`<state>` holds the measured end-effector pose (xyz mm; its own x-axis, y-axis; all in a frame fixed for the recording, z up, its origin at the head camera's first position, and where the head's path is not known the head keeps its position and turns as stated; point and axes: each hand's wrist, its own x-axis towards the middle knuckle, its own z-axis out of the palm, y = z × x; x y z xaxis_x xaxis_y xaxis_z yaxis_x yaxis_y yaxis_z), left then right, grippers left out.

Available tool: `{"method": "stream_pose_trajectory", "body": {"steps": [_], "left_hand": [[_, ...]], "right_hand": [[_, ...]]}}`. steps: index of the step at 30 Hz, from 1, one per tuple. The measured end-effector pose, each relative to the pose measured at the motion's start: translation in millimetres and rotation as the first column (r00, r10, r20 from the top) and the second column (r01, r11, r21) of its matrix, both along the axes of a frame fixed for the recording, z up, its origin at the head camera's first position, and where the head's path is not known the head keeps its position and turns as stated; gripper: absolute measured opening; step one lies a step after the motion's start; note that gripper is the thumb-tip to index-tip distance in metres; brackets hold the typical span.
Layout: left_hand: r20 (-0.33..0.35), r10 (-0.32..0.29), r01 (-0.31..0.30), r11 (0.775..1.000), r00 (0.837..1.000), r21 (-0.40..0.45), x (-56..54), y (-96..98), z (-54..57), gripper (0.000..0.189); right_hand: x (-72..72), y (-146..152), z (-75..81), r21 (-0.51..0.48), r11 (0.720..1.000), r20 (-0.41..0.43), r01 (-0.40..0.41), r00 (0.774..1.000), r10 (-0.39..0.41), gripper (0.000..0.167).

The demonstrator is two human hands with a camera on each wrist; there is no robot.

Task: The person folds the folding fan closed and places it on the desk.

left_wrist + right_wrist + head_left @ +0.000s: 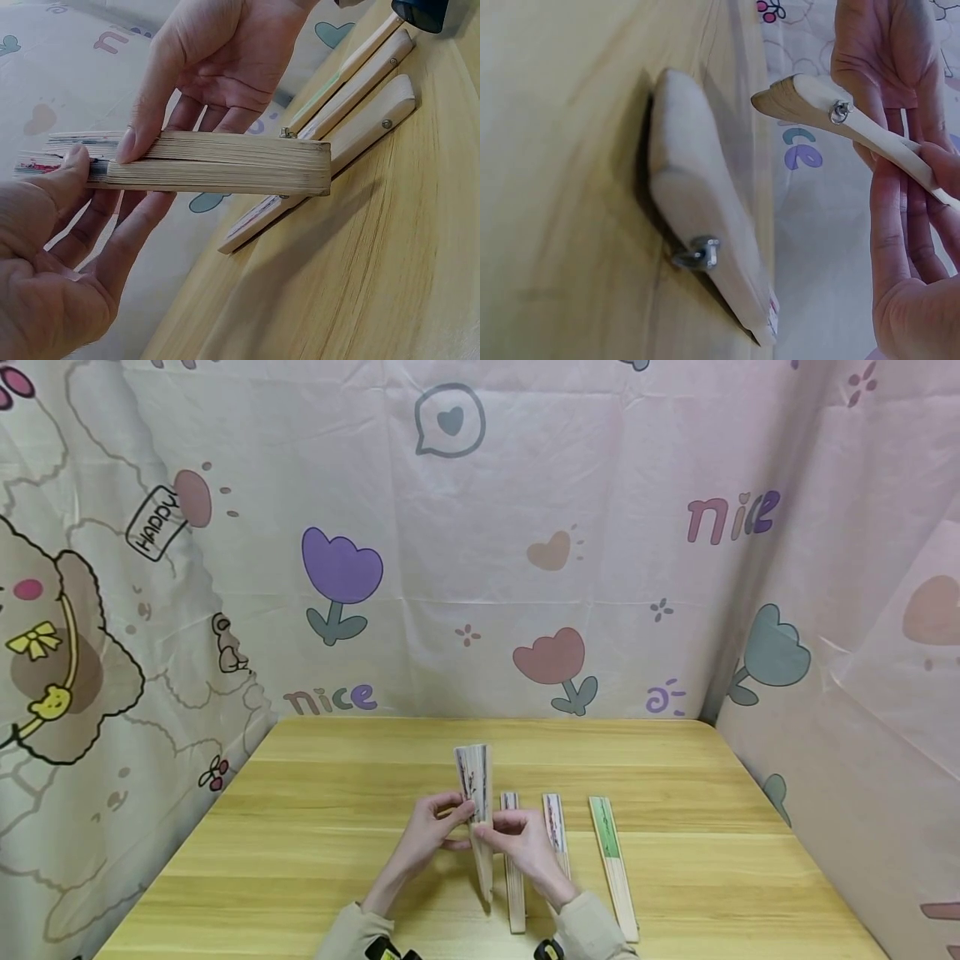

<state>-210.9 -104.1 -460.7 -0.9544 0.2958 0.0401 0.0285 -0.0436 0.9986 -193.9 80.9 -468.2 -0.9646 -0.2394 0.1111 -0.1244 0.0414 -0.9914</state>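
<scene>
Both hands hold a folding fan (482, 793) upright over the table, its narrow riveted end down and its printed paper end up, spread only slightly. My left hand (431, 831) pinches it on the left side between thumb and fingers. From the other side my right hand (531, 847) grips it a little lower, on the wooden ribs. In the left wrist view, the stacked ribs (240, 166) show a thin gap between two layers. A metal ring and rivet (841, 112) at the pivot end appear in the right wrist view.
Right of the held fan, three closed folding fans lie side by side on the wooden table (300, 827): one with pale printed paper (515, 893), another pale printed one (553, 818) partly behind my right hand, and a green one (613, 872). Printed cloth (465, 568) hangs around the table.
</scene>
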Motion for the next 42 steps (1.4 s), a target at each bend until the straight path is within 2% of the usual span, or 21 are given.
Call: {"method": "stream_pose_trajectory", "body": {"steps": [4, 9, 12, 16, 23, 30, 42], "left_hand": [[-0.036, 0.017, -0.018, 0.999, 0.999, -0.030, -0.5, 1.1, -1.0, 0.037], [-0.099, 0.082, -0.089, 0.994, 0.992, -0.068, -2.6, 3.6, -1.3, 0.032], [-0.100, 0.127, -0.132, 0.991, 0.987, -0.037, -3.4, 5.0, 0.0, 0.032], [-0.067, 0.171, -0.170, 0.985, 0.983, 0.025, -4.3, 5.5, 1.2, 0.034], [-0.018, 0.164, -0.162, 0.982, 0.986, 0.093, -4.7, 2.2, 1.0, 0.040], [0.033, 0.166, -0.168, 0.980, 0.986, 0.110, -5.2, 0.4, 1.9, 0.041], [0.062, 0.163, -0.170, 0.976, 0.985, 0.136, -5.3, -1.6, 1.8, 0.039]], "right_hand": [[1.1, 0.9, 0.1, 0.030, 1.000, 0.002, 0.010, 1.000, -0.010, 0.023], [2.1, 1.9, 0.6, 0.066, 0.998, -0.036, 0.008, 0.999, -0.006, 0.021], [2.5, 2.7, 1.0, 0.085, 0.996, -0.067, -0.019, 0.997, 0.025, 0.020], [3.1, 3.3, 0.7, 0.109, 0.992, -0.077, -0.060, 0.995, 0.069, 0.020], [1.7, 3.6, -0.7, 0.148, 0.983, -0.095, -0.110, 0.988, 0.125, 0.018], [1.8, 3.4, 0.7, 0.147, 0.978, -0.076, -0.148, 0.984, 0.160, 0.017], [1.9, 3.1, 0.3, 0.168, 0.970, -0.086, -0.176, 0.978, 0.192, 0.019]]}}
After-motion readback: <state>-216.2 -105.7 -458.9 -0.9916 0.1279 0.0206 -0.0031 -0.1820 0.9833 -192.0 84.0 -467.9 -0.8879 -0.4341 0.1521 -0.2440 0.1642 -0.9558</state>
